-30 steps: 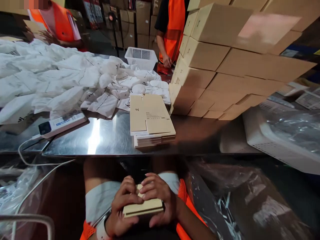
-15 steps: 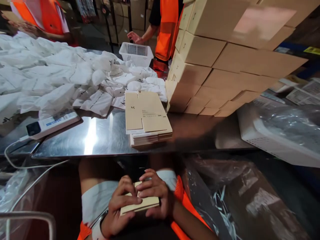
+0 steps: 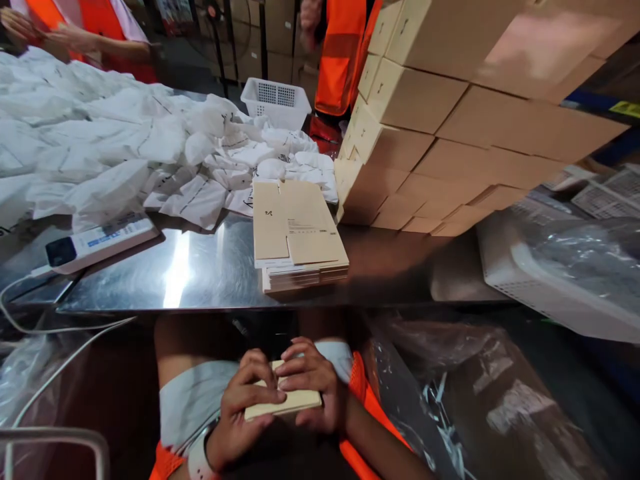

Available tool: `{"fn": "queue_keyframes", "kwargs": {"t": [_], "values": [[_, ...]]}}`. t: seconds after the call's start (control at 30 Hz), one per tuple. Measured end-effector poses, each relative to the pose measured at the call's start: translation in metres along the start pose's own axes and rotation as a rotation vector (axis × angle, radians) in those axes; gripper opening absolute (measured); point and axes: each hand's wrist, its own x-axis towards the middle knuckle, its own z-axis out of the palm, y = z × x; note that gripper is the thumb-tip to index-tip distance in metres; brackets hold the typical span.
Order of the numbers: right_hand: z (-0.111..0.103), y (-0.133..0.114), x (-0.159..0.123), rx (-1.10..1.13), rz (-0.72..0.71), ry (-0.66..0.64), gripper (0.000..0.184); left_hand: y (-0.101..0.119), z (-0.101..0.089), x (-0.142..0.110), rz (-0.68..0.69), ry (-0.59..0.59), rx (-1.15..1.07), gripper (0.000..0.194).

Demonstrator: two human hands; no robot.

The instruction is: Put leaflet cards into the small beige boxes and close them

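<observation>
Over my lap, below the table edge, both hands grip a small tan cardboard piece that looks like a folded carton [image 3: 300, 401]. My left hand [image 3: 249, 400] holds its left end, thumb along the near side and fingers bent over the top. My right hand [image 3: 315, 387] wraps the right end, fingers across the top and thumb underneath. The fingers cover much of the carton. On the table ahead lies a stack of flat tan cartons [image 3: 313, 233], the upper ones printed with a small dark mark and fine text.
White printed bags [image 3: 115, 133] heap at the left, with a white box-shaped device [image 3: 100, 243] and cable before them. Stacked boxes [image 3: 420, 100] rise at right, beside a white bin [image 3: 545, 280]. A white basket [image 3: 277, 103] stands behind; two people in orange vests are beyond.
The carton is tilted slightly differently, its near edge now looking closed up. My hands stay nearly in place. The co-worker behind has lifted a hand from near the basket.
</observation>
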Motion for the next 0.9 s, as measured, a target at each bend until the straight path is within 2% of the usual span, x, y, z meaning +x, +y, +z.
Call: {"fn": "queue_keyframes", "kwargs": {"t": [0.27, 0.4, 0.53, 0.63, 0.7, 0.77, 0.83, 0.9], "values": [[0.0, 0.002, 0.007, -0.026, -0.05, 0.023, 0.045, 0.004, -0.006, 0.007, 0.005, -0.052, 0.067, 0.028], [0.0, 0.002, 0.009, -0.036, -0.066, 0.022, 0.045, 0.002, -0.006, 0.003, 0.009, -0.041, 0.043, 0.027], [-0.001, 0.004, 0.003, -0.096, -0.071, 0.002, 0.04, -0.008, -0.003, -0.007, -0.061, 0.002, -0.036, 0.028], [-0.005, 0.005, -0.004, -0.204, -0.061, -0.042, 0.031, -0.021, -0.001, -0.017, -0.129, 0.011, -0.07, 0.04], [-0.01, 0.003, -0.002, -0.329, -0.134, -0.089, 0.025, -0.031, -0.002, -0.024, -0.152, 0.011, -0.057, 0.047], [-0.017, -0.002, 0.012, -0.475, -0.277, -0.165, 0.018, -0.041, -0.005, -0.034, -0.12, 0.031, -0.017, 0.048], [-0.024, -0.011, 0.045, -0.572, -0.43, -0.254, 0.011, -0.048, -0.01, -0.047, -0.134, 0.044, 0.024, 0.05], [-0.028, -0.02, 0.098, -0.62, -0.497, -0.338, 0.011, -0.048, -0.018, -0.059, -0.294, -0.021, 0.018, 0.054]]}}
